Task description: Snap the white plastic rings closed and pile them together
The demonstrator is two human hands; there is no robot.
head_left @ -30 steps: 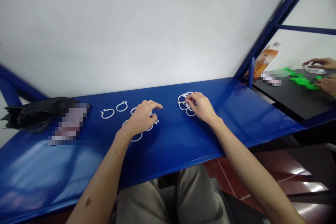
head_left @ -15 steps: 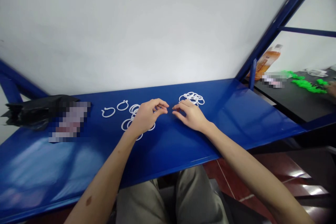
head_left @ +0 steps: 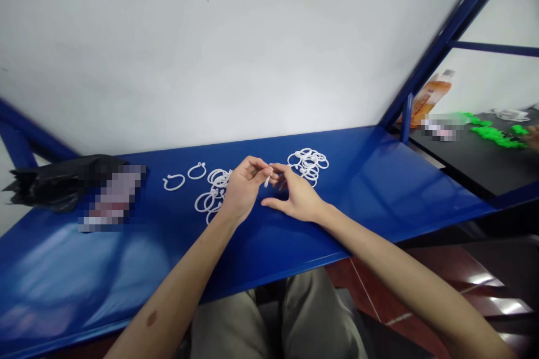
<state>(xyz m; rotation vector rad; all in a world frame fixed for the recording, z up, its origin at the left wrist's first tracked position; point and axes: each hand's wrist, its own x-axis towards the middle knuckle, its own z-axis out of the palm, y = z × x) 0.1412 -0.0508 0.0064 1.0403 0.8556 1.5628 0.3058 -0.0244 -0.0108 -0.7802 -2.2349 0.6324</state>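
My left hand (head_left: 244, 186) pinches a small white open ring (head_left: 266, 181) between thumb and fingers; only a short piece of it shows. Close against it on the right is my right hand (head_left: 297, 193), its thumb stretched away from curved fingers. Those fingertips are at the ring, though whether they touch it I cannot tell. A cluster of white open rings (head_left: 205, 202) lies on the blue table (head_left: 261, 258) just left of my left hand. Behind my right hand lies another pile of white rings (head_left: 316, 161). Two single rings (head_left: 173, 182) sit farther left.
At the left lie a black plastic bag (head_left: 46, 179) and a blurred-out packet (head_left: 113, 199). Blue frame bars (head_left: 438, 61) rise at the right. Beyond them, a black table (head_left: 475, 162) holds an orange drink bottle (head_left: 432, 101), green pieces (head_left: 497, 136) and another person's hand (head_left: 533, 136).
My hands have come together over the table. A white piece now shows at my left fingertips, and my right thumb has spread away from its fingers.
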